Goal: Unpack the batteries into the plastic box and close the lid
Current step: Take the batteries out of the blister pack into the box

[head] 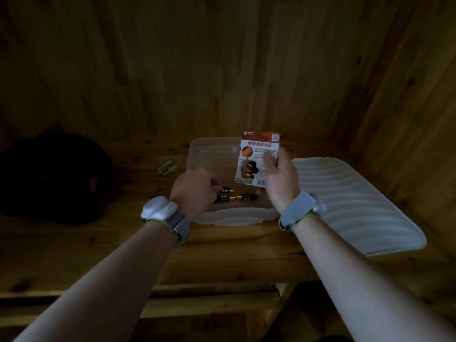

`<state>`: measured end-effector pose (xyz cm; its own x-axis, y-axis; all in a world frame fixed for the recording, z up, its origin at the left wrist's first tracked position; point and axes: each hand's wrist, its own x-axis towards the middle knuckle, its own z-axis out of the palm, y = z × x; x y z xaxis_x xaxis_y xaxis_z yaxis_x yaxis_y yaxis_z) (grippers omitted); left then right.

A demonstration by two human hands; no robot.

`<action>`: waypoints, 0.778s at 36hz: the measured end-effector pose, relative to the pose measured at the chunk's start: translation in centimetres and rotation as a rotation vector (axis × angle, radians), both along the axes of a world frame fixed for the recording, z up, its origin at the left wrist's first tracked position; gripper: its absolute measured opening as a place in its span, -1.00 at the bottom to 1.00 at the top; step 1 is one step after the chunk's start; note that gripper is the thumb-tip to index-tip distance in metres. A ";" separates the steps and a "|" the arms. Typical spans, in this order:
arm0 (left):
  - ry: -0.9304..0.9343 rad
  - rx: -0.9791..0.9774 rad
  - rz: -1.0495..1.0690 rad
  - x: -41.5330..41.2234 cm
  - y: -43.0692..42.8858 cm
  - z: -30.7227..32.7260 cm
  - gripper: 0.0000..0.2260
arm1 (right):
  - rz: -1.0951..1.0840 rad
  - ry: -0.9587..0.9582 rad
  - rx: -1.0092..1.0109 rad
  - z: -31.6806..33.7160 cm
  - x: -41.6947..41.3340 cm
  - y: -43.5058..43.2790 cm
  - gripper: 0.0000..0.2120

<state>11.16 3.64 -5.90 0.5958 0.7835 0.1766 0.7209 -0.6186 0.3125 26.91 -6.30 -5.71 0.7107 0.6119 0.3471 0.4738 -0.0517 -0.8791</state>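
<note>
A clear plastic box (209, 154) stands open on the wooden shelf. Black and gold batteries (243, 197) lie on its floor near the front wall. My left hand (195, 191) reaches down into the box with curled fingers on one of those batteries (225, 190). My right hand (278, 178) holds a red and white battery pack (259, 156) upright above the box's right side, thumb on its face; the card is torn open and batteries still show in it. The white ribbed lid (350, 201) lies flat to the right of the box.
A small clear pack of green batteries (167, 166) lies on the shelf left of the box. A dark bag (54, 176) fills the left of the shelf. Wooden walls close in behind and on the right. The shelf's front edge runs below my wrists.
</note>
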 end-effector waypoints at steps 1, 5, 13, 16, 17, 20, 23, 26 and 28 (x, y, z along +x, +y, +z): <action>0.015 0.004 -0.005 0.0 0.0 0.0 -0.85 | 0.001 0.000 -0.001 0.0 0.0 0.0 -0.79; 0.050 0.035 -0.026 0.0 0.1 0.1 -0.85 | 0.013 0.024 -0.001 0.1 0.0 -0.1 -0.77; 0.044 0.060 -0.012 0.1 0.3 -0.2 -0.83 | 0.027 0.049 0.012 0.0 0.0 0.0 -0.79; -0.003 0.073 -0.002 0.1 0.2 -0.2 -0.84 | 0.037 0.055 0.016 0.0 0.0 0.0 -0.78; -0.023 0.072 -0.002 0.0 0.3 -0.3 -0.84 | 0.038 0.052 0.018 0.0 0.0 0.0 -0.78; -0.066 0.060 0.010 0.0 0.3 -0.4 -0.84 | 0.033 0.035 0.020 -0.1 0.1 0.0 -0.78; -0.092 0.068 0.014 -0.1 0.4 -0.3 -0.85 | 0.035 0.026 0.018 -0.2 0.2 0.1 -0.79; -0.162 0.082 0.037 -0.2 0.3 -0.1 -0.86 | 0.037 0.015 0.018 -0.3 0.3 0.2 -0.79; -0.230 0.086 0.035 -0.3 0.4 -0.1 -0.87 | 0.041 0.000 0.018 -0.3 0.4 0.2 -0.77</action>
